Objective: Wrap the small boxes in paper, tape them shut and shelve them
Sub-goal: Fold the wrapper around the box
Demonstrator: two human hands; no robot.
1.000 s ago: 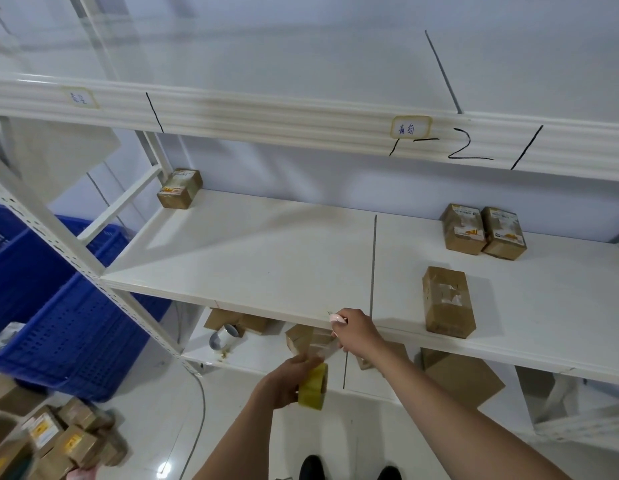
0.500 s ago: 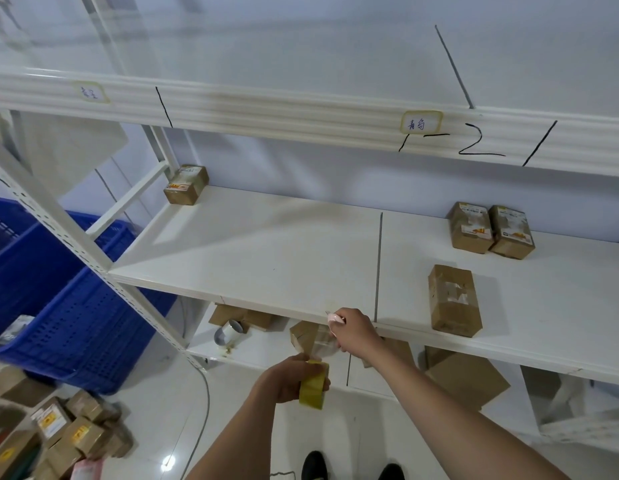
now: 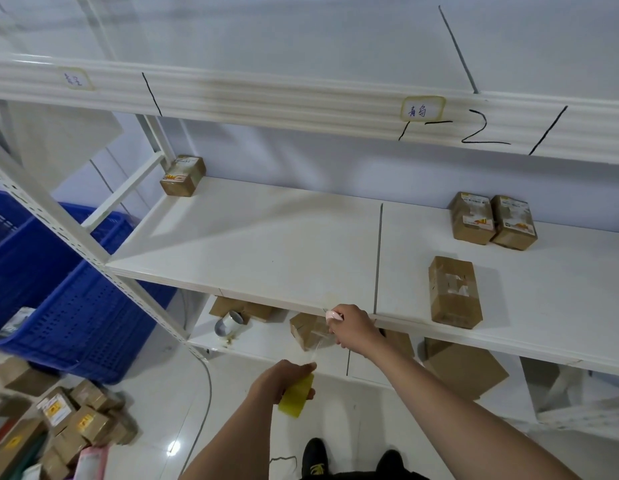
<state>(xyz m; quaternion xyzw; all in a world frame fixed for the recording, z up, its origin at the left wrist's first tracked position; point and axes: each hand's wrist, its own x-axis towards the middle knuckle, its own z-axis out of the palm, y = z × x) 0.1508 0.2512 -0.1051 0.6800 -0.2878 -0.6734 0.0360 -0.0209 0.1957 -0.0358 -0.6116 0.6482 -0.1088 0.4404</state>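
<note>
Small brown paper-wrapped boxes sit on the white middle shelf board (image 3: 266, 244): one wrapped brown box with clear tape patches (image 3: 455, 292) lies near the front edge on the right section, a pair of labelled brown boxes (image 3: 491, 221) stands at the back, and another labelled box (image 3: 183, 175) occupies the far left corner. More unwrapped cartons (image 3: 69, 420) lie heaped on the floor at lower left.

Compared with a second ago, the left hand (image 3: 284, 384), curled around the yellowish roll of clear tape (image 3: 297, 398), has dropped lower and farther from the right hand (image 3: 355, 327). That hand stays at the shelf's front edge, pinching what seems to be the tape's free end, though the film is nearly invisible. So the strip (image 3: 318, 344) between them has lengthened.

I judge this as drawing off a fresh length of tape, probably for the brown box on the lower shelf (image 3: 310, 332), behind the hands, which is apparently not yet sealed.
</note>
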